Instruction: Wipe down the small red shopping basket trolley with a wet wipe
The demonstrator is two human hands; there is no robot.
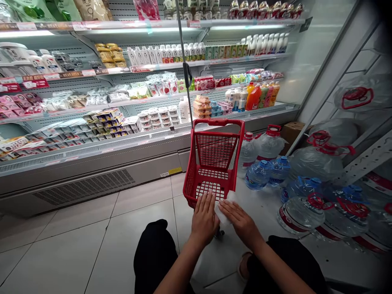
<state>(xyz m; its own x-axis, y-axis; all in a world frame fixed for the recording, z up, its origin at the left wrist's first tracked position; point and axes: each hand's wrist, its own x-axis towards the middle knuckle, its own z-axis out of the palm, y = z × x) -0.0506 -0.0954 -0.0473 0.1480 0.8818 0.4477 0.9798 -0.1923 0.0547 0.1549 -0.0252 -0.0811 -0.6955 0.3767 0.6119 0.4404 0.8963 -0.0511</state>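
A small red shopping cart [193, 173] with a lattice basket and raised handle frame stands on the floor before my knees. My left hand [204, 216] lies at its near edge, fingers stretched out and flat, nothing seen in them. Beside it, my right hand [237, 218] presses a crumpled white cloth or tissue [225, 212] near the cart's near right corner, fingers bent over it. The cart's near rim is mostly hidden behind both hands. Only small items behind the lattice, or none, could be there; I cannot make any out.
A refrigerated display shelf [101, 157] with dairy cups, cartons and bottles runs across the back. Large water bottles [301, 214] with red handles and smaller blue-capped bottles [259, 175] crowd the right side. A glass door edge [185, 73] stands behind the cart. Tiled floor [134, 212] lies to the left.
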